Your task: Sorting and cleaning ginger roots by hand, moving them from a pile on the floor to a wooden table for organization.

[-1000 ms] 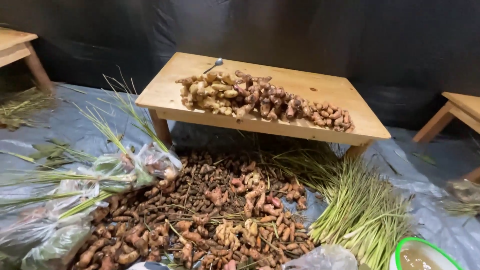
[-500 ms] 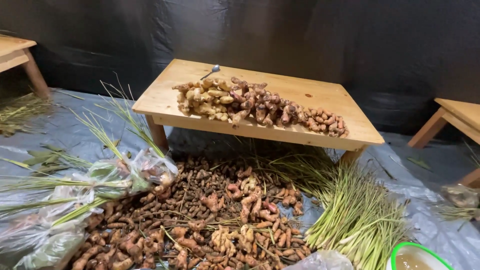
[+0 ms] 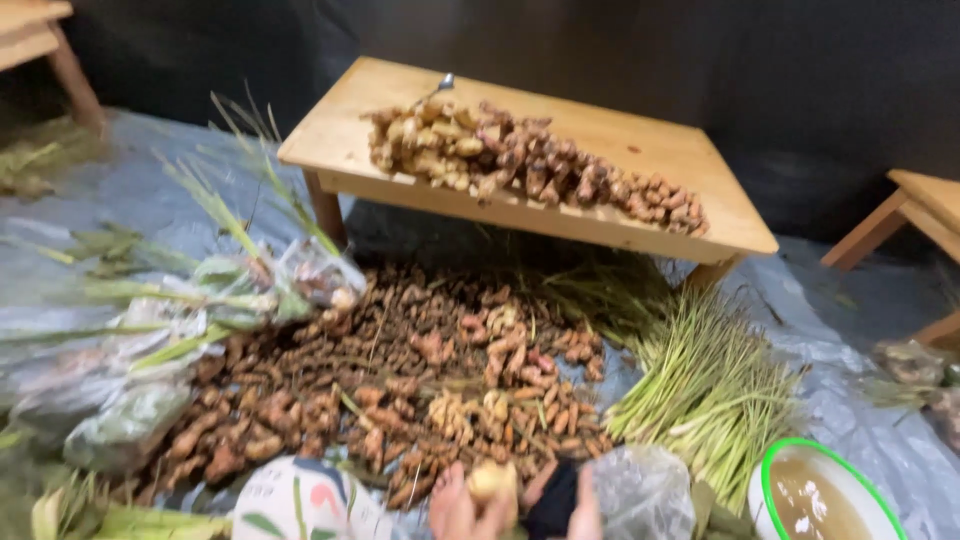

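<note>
Between closed fingers [image 3: 462, 505]: pale root [image 3: 487, 482].

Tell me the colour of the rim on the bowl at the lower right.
The bowl's rim is bright green, around a white bowl holding brownish liquid; the head view shows it.

place: makeshift produce-sorting spot
floor: grey tarp [image 3: 150, 190] heaped with roots [image 3: 400, 390] and lemongrass [image 3: 710, 390]
desk: low wooden desk [image 3: 640, 150] with sorted roots
backdrop: black sheet [image 3: 700, 50]
</note>
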